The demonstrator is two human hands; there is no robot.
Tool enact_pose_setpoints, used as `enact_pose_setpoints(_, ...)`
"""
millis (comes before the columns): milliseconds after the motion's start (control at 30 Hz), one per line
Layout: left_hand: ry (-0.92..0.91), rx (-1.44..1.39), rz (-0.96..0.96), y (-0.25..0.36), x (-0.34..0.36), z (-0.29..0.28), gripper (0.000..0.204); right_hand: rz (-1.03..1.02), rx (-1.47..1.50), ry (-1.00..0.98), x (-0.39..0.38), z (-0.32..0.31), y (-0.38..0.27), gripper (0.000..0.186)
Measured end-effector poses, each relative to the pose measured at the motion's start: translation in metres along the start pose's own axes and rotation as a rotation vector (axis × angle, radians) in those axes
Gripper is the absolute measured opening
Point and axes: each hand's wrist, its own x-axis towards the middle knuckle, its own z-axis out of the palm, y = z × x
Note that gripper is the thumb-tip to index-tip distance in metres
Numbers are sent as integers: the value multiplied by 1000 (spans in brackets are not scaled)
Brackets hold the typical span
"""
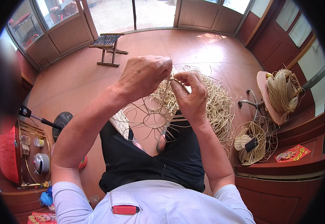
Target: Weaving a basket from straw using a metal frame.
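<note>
My left hand (pixel 144 74) is closed, its fingers pinched on pale straw cord in front of my chest. Close beside it, my right hand (pixel 191 96) pinches the same cord (pixel 171 78) between thumb and forefinger, the fingertips nearly meeting. Below the hands hangs an openwork straw piece (pixel 147 116) with long looped strands. A denser woven straw part (pixel 120 125) rests by my left knee. Beyond my right hand spreads a large tangled heap of loose straw cord (pixel 218 102). The exact knot or crossing between the fingers is too small to make out.
A folding stool (pixel 108 47) stands ahead on the left. At right, a round-topped chair (pixel 264 95) bears a straw cord bundle (pixel 283 90); below it sits a straw piece (pixel 253 147) with a dark object. A cabinet with small containers (pixel 41 163) is at left.
</note>
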Motion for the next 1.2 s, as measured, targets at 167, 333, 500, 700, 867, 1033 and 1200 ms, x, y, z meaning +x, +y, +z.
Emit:
enact_pose_setpoints(167,23,8,27,1,-2,-1,17,24,63,11,-4,2,3,10)
enact_pose_setpoints(333,52,23,50,-1,-2,1,15,58,63,11,-3,2,0,8)
enact_pose_setpoints(500,36,19,59,1,0,-2,13,50,80,30,-1,3,-4,9)
enact_pose_setpoints(700,83,-50,68,12,-9,-11,13,48,63,75,-8,7,-10,16)
enact_pose_setpoints(867,59,-163,21,21,-31,-29,12,-43,107,114,-25,4,-19,17)
enact_pose_setpoints(1033,8,-274,-44,33,-39,-43,10,-114,100,147,-42,-4,-28,19)
enact_pose_setpoints(1200,-109,-316,-126,42,-31,-45,9,-137,125,148,-52,-9,-30,26)
